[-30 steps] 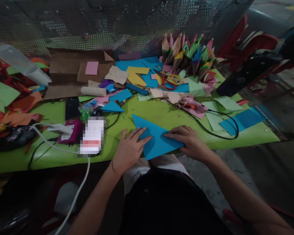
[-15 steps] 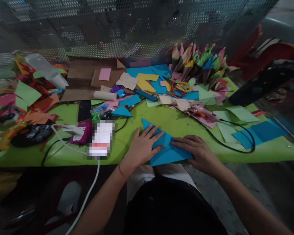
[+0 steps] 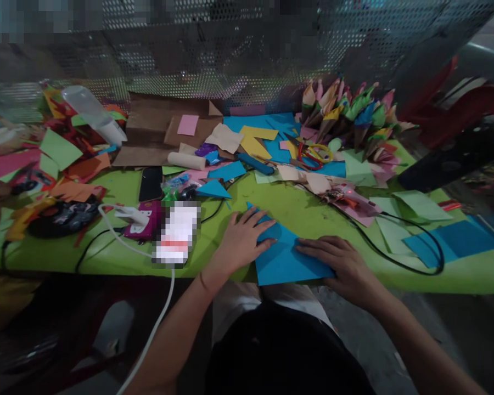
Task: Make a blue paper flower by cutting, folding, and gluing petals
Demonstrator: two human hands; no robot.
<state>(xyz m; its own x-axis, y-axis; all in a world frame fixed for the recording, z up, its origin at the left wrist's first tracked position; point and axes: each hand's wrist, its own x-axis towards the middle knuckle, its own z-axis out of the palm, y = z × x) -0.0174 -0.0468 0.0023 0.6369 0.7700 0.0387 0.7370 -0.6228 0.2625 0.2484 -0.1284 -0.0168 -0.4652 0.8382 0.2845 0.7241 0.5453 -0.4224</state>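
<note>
— Hands, one pair, bare: how are they lying?

— Left hand (image 3: 245, 236): palm down, fingers slightly spread, pressing on the left side of a folded blue paper (image 3: 282, 258). Right hand (image 3: 335, 257): fingers close together, pressing flat over its right side. Neither is pinching.

— And the folded blue paper?

— One piece, pointed at its far end, lying between and partly under both hands, at the near edge of the green counter (image 3: 288, 200).

— Items left of the left hand?

— One lit phone (image 3: 177, 233), with a white cable (image 3: 167, 299) trailing toward the wearer; beyond it, one magenta socket block (image 3: 142, 222), holding a white plug. Farther out, one dark phone (image 3: 151, 184) is lying flat.

— Ahead of the hands?

— One small blue triangle (image 3: 214, 189), lying ahead and to the left; scissors (image 3: 310, 156), red and yellow handles showing; a bunch of paper cones (image 3: 354, 112), standing at the back.

— And around the right hand?

— Ahead, one pink glue gun (image 3: 356, 200), showing a red light, its black cord (image 3: 366, 238) curving rightward. Beyond the cord, one creased blue sheet (image 3: 455, 238) is lying to the right.
</note>
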